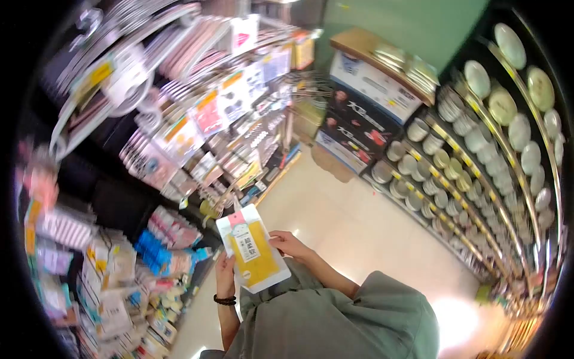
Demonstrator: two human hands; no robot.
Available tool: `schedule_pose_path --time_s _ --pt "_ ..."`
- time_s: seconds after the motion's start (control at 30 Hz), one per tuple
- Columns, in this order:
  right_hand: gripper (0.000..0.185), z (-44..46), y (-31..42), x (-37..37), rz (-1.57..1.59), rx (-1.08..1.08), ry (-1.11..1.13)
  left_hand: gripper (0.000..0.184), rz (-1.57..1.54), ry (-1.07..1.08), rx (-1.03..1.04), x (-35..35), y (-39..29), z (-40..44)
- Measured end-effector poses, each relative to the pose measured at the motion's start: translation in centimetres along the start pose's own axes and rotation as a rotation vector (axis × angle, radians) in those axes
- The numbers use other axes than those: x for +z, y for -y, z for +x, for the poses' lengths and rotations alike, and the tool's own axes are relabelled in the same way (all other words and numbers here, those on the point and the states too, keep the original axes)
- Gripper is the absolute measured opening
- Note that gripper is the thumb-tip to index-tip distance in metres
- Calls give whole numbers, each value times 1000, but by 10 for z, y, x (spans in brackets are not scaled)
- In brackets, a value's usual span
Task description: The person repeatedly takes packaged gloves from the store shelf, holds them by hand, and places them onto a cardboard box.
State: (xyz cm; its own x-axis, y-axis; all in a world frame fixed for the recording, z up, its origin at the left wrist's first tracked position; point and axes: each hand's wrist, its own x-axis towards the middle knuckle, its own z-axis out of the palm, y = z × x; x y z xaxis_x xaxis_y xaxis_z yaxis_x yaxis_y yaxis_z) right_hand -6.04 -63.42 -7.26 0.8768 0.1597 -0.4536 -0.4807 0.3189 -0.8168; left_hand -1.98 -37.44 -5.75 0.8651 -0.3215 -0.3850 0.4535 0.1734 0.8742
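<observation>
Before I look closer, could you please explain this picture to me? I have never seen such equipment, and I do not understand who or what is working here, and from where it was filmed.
There is no machine here. One camera, worn on a person's head, looks forward and down, so the person's grey-green clothing appears at the bottom. The left hand, with a dark bracelet at its wrist, and the right hand hold a flat yellow-and-white packet between them, above the pale floor. No table shows; goods fill the surroundings: hanging packs to the left, stacked boxes ahead, bowls and plates on shelves to the right. Much of the left side is blurred.
</observation>
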Motion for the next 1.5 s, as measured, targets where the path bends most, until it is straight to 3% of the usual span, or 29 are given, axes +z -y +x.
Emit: schedule_pose_path --time_s 0.17,0.37,0.57,0.67,0.8,0.97,1.2,1.47,1.5 --pt "40 -36 -19 -65 225 -72 -480 35 234 270 -120 80 13 63" --pt "40 -84 17 -146 140 -166 -765 38 371 473 -228 191 36 142" --pt "37 -94 81 -259 -73 -277 -997 49 296 701 -170 331 20 213" --pt "36 -104 141 -309 -72 -316 -1027 51 262 842 23 402 -2 250" --pt "39 -115 206 -356 -57 -409 -1072 53 283 880 152 481 -35 289" --pt "51 -134 275 -383 175 -640 -1026 54 302 930 226 569 -79 324" --pt "49 -127 359 -459 314 -1038 -1016 44 238 921 420 697 -120 367" --pt "39 -128 444 -574 306 -1125 -1119 40 269 885 554 831 -129 431" --pt "37 -126 452 -595 180 -1117 -1224 40 279 886 575 852 -133 438"
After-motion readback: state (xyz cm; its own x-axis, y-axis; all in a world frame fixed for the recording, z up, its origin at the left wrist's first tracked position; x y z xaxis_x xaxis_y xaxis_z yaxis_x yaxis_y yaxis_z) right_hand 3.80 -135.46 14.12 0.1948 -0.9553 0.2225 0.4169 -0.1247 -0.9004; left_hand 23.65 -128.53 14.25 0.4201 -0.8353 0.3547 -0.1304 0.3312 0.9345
